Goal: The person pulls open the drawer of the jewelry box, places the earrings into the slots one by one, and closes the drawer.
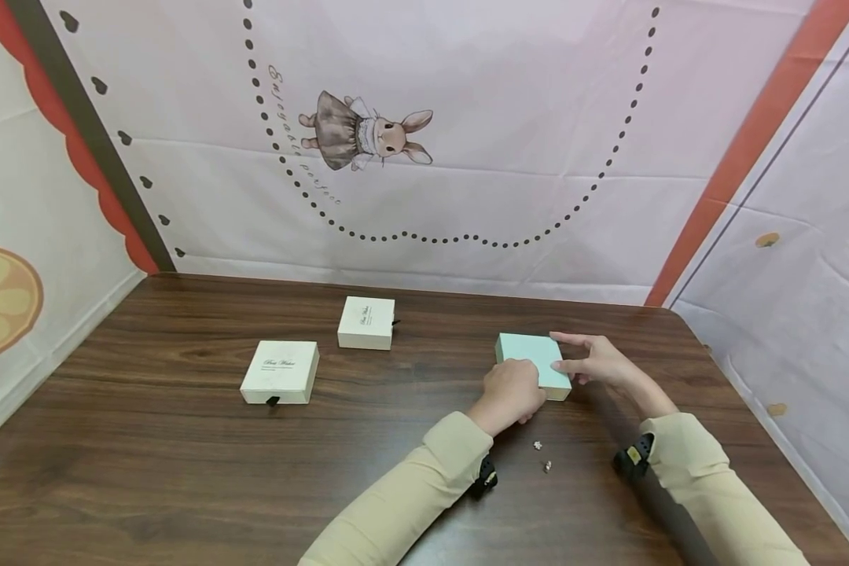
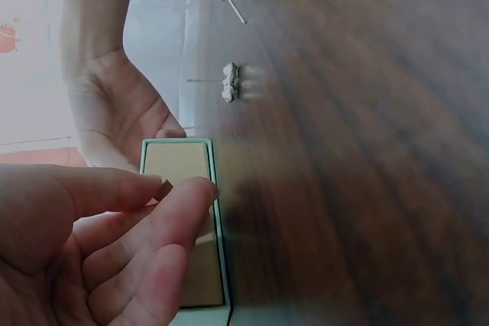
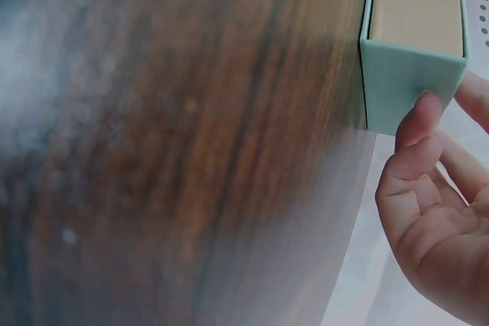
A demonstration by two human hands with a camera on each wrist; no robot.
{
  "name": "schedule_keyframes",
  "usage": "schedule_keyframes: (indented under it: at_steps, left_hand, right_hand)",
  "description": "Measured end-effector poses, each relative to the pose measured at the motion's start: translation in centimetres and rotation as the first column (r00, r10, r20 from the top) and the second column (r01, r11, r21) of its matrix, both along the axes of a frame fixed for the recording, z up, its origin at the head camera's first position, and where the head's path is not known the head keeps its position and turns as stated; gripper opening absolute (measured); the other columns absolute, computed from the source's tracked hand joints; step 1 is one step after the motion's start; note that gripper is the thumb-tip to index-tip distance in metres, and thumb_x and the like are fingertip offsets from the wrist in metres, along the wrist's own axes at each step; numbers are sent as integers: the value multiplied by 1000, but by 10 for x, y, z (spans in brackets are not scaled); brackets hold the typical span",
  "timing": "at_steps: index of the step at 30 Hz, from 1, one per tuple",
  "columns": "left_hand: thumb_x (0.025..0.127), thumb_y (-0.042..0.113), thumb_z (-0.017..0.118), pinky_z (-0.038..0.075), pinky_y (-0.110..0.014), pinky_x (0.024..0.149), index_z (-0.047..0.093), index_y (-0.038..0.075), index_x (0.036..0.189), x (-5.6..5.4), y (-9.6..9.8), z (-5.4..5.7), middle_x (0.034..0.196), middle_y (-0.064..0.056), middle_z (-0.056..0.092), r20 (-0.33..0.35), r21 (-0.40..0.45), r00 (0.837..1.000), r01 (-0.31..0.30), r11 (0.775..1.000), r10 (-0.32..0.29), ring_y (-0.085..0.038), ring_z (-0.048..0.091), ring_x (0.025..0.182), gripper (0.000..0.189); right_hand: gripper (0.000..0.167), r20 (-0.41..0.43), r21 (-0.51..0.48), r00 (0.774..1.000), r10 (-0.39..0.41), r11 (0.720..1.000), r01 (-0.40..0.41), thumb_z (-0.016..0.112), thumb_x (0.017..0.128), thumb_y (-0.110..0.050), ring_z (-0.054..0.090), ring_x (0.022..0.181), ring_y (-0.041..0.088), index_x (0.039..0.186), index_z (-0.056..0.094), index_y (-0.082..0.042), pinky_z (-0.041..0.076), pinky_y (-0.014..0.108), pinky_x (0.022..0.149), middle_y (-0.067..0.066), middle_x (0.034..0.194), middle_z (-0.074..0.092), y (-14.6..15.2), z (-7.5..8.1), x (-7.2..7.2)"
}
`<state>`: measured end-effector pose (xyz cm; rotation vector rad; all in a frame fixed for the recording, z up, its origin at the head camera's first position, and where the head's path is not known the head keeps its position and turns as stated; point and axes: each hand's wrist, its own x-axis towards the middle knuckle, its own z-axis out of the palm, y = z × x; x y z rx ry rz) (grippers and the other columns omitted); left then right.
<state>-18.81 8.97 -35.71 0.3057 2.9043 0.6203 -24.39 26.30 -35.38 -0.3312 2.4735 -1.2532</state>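
Note:
A mint-green drawer box (image 1: 527, 347) with a beige inner front lies flat on the table. At its near side, my left hand (image 1: 511, 393) pinches a small brown pull tab (image 2: 164, 188) between thumb and index finger. My right hand (image 1: 601, 363) grips the box's right end, the thumb (image 3: 422, 118) against the green side wall; some of its fingertips are hidden behind the box. Two small silvery stud earrings lie in front of the box: one stud (image 1: 538, 445) closer to it, the other stud (image 1: 548, 466) closer to me.
Two white lidded boxes with dark ribbon tabs stand to the left: one white box (image 1: 281, 373) nearer me, another white box (image 1: 366, 322) farther back. A printed cloth (image 1: 467, 196) hangs behind the wooden table (image 1: 184, 472).

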Motion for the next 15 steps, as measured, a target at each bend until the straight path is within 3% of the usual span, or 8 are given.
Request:
schedule_keyframes:
  at_steps: [3,10,15]
  left_hand:
    - [83,17,59,38,-21,38,53,15,42,-1,0,0,34,4,47,2,13,1000,-1,1000,1,-6,46,30,41]
    - [82,23,62,37,-21,38,53,15,42,-2,0,1,33,5,45,3,11,1000,-17,1000,17,-6,45,29,42]
    - [81,25,63,36,-20,37,53,16,41,-2,2,1,32,5,44,-17,-21,1000,-25,999,24,-6,45,30,42]
  right_hand:
    - [66,-8,3,1000,4,1000,-4,67,83,-20,53,60,13,138,36,-2,46,28,54,24,110,47,0,0,0]
    - [66,-15,8,1000,11,1000,-11,66,84,-21,53,61,11,139,35,-1,47,28,54,29,136,32,0,-2,0]
    - [67,-14,-2,1000,13,1000,-13,66,84,-20,53,61,12,139,34,-1,49,30,56,30,138,30,0,-2,0]
